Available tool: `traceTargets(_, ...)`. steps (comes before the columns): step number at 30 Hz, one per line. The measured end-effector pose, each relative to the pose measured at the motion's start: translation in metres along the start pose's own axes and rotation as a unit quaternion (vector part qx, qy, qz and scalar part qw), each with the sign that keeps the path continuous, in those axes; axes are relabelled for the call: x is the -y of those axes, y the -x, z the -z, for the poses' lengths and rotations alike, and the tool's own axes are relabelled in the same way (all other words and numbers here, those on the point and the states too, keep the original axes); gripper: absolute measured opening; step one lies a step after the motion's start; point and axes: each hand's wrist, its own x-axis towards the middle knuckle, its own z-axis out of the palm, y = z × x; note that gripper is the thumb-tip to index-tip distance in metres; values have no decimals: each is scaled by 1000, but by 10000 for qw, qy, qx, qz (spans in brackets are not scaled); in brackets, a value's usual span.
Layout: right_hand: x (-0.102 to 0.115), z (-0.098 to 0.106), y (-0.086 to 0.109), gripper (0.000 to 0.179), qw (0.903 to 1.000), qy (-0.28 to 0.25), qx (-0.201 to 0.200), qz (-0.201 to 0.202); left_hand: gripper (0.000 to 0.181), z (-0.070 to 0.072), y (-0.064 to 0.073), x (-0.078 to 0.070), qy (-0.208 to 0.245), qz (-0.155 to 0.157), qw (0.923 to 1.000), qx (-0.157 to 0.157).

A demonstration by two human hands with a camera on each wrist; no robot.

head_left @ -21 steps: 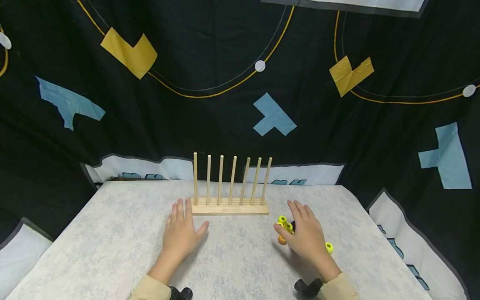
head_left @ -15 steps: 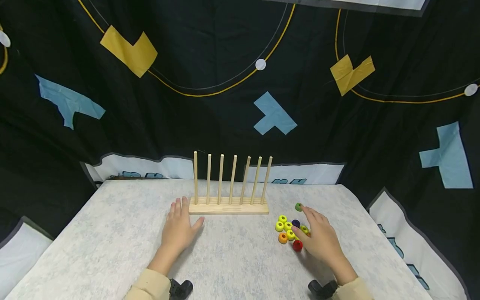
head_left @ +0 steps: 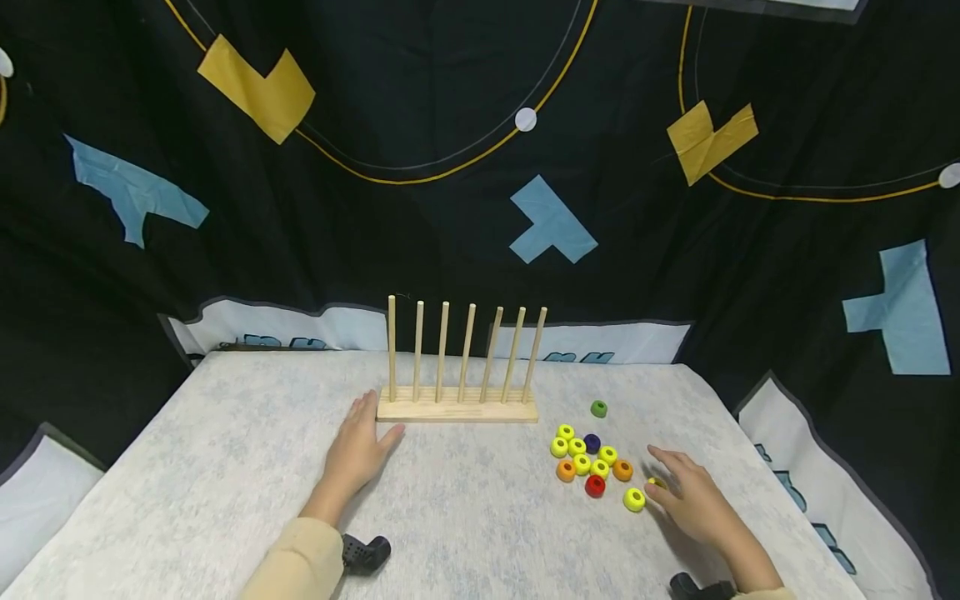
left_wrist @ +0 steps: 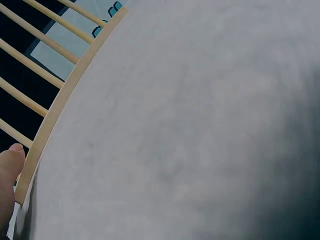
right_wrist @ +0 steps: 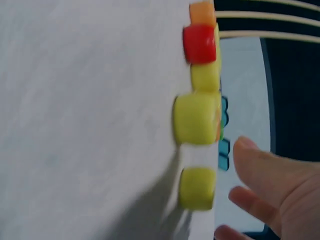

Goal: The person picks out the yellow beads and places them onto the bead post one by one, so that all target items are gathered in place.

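Observation:
A wooden peg rack (head_left: 457, 410) with several upright dowels stands toward the back of the table. My left hand (head_left: 355, 454) lies beside its left end, fingers extended and holding nothing. In the left wrist view the left thumb (left_wrist: 10, 167) shows near the rack's end. To the right, several round beads with holes sit loosely grouped: yellow ones, a red bead (head_left: 595, 486), a purple bead (head_left: 592, 443), two orange and a green bead (head_left: 598, 409). My right hand (head_left: 697, 504), fingers loosely extended, is just right of a partly hidden yellow bead (head_left: 657, 482). Nothing shows in its grasp.
The pale mottled table (head_left: 225, 467) spreads left and in front of the rack. Behind it hangs a black cloth (head_left: 420, 242) with yellow and blue shapes. A black wrist-worn device (head_left: 366, 553) sits at the left cuff.
My right hand has moved right, from over the bead group to its right side, uncovering the beads it hid. The left hand stays by the rack, and the head view has tilted slightly down.

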Motion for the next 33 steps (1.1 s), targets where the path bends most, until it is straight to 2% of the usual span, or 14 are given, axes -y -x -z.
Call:
traceTargets(3, -5, -2, 2, 62, 9998, -144, 112, 48, 83, -1, -2, -1, 10, 75, 10000, 25)
traceTargets(9, -12, -7, 3, 57, 9995, -245, 40, 205, 80, -4, -4, -1, -7, 244, 9997, -45)
traceTargets(17, -19, -9, 4, 56, 9996, -231, 14, 138, 78, -8, -8, -2, -92, 339, 9992, -209)
traceTargets(22, -17, -9, 1, 47, 9999, -124, 24, 40, 77, -11, -8, -1, -192, 344, 9988, -295)
traceTargets(29, -15, -9, -8, 42, 9997, -61, -233, -47, 72, -11, -6, -3, -301, 394, 9983, -311)
traceTargets(33, -6, -5, -15, 41, 9989, -143, -426, 109, 69, -11, -5, -3, -332, 314, 9984, -320)
